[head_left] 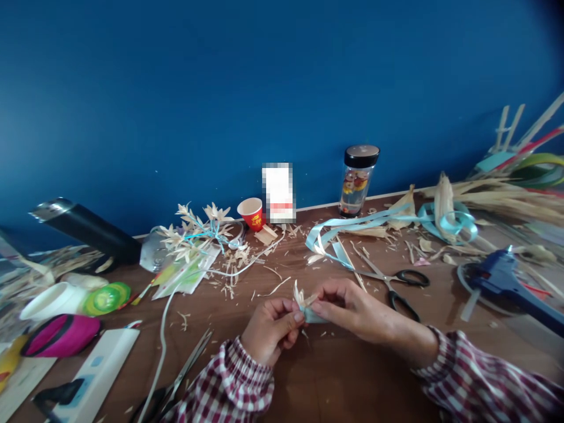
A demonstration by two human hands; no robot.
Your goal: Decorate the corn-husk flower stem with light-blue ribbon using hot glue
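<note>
- Two red-and-white checked sleeves (242, 376) reach in from the bottom edge, over a brown tabletop (343, 382).
- Beside the left sleeve, metal scissors (187, 359) lie partly open; farther left is a white power strip (108, 370) with a black plug, perhaps kept near for the tools.
- In the centre, just above the tabletop, the left hand (273, 329) pinches the base of a small dried-husk flower (299, 294) between thumb and curled fingers, seemingly to keep its pale petals bunched and upright.
- The right hand (352, 305) meets it, thumb and fingertips pinching a pale blue strip (316, 317) against the flower's base, probably to hold it snug.
- Beyond the right hand, black-handled scissors (388, 279) lie open within easy reach; farther right rests a blue glue gun (497, 270), nozzle up, perhaps to keep its tip off the table.
- Farther back, a loose light-blue ribbon (343, 223) loops among husks; at left, finished-looking husk flowers (215, 216) with blue stems lie together.
- Along the blue wall (211, 88) stand a red paper cup (257, 221), a blurred white object (278, 191) and a black-lidded clear bottle (356, 185), likely set back to leave working room.
</note>
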